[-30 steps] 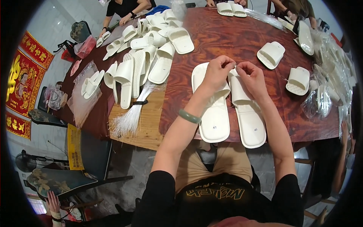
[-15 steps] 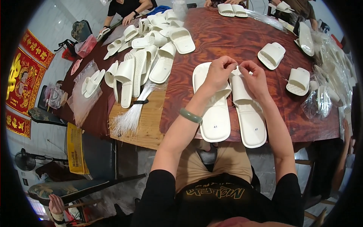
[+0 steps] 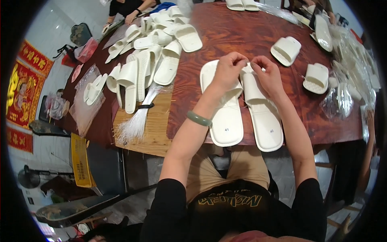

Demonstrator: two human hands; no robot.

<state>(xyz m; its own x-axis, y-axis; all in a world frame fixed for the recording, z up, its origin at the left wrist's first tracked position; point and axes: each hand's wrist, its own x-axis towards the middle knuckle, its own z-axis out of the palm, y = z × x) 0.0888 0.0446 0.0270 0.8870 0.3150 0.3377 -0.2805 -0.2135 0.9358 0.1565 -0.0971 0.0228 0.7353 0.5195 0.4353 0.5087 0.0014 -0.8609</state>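
Two white open-toe slippers lie side by side in front of me, the left slipper [image 3: 227,121] and the right slipper [image 3: 266,125], heels toward me. My left hand [image 3: 229,72] is above the left slipper's strap with thumb and fingers pinched together. Over the toe end of the right slipper, my right hand [image 3: 268,76] is closed in a pinch as well. The fingertips of both hands nearly meet between the two toes. Whatever they pinch is too thin to make out. My left wrist wears a green bangle.
Piled white slippers [image 3: 155,36] cover the far left, with a bundle of thin white strips [image 3: 137,121] nearer me. Single slippers [image 3: 286,50] lie to the right, beside bagged slippers [image 3: 342,97]. A yellow crate [image 3: 80,161] stands left; another person [image 3: 129,10] sits across the table [image 3: 238,32].
The whole view has shifted slightly, so the table's things sit a little higher and to the left. Both hands keep their pinch near the toes. A hand at the lower left has gone from view.
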